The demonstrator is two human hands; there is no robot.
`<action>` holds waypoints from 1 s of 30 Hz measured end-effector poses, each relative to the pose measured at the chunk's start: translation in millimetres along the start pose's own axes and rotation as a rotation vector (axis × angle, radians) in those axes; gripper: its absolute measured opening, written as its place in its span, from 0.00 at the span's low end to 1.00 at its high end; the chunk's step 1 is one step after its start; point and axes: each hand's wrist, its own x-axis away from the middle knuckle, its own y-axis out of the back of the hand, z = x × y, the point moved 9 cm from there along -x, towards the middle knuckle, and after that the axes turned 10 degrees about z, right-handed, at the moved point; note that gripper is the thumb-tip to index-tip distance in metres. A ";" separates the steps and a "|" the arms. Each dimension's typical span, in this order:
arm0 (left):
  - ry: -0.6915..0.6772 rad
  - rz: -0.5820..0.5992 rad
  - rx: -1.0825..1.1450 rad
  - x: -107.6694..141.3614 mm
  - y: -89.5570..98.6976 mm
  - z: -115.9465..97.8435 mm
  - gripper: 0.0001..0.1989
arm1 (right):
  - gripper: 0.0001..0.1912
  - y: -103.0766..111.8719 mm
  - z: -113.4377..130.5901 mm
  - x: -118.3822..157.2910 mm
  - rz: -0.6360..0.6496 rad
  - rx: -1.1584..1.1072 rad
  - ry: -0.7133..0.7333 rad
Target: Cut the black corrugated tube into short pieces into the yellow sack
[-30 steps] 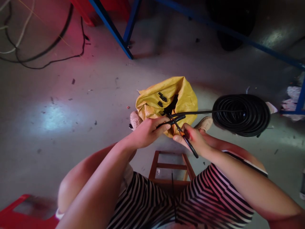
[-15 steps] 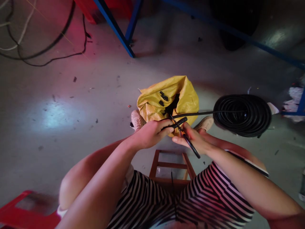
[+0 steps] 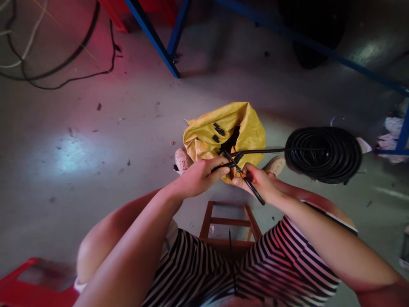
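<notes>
Two hands [image 3: 230, 179], one tube [image 3: 260, 151], one cutter [image 3: 247, 184]

Bag [image 3: 223, 128]: on floor [image 3: 96, 140], ahead of both hands. Coil [image 3: 323, 154]: right of bag, apart from it. Tube [image 3: 265, 150]: runs from coil leftward to the hands (over the bag's near edge). Stool [image 3: 228, 226]: below hands, between the knees. Cables [image 3: 64, 64]: far left.

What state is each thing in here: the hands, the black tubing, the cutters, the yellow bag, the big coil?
Left hand: closed on the black tube end.
Right hand: gripping the cutters.
Black tube: stretched from the coil to the hands.
Cutters: blades at the tube.
Yellow bag: open, on the floor.
Coil: wound, lying flat.
</notes>
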 end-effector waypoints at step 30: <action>0.095 0.095 0.104 -3.8 -23.6 26.2 0.17 | 0.29 0.9 -14.1 -16.6 -0.061 -0.283 0.066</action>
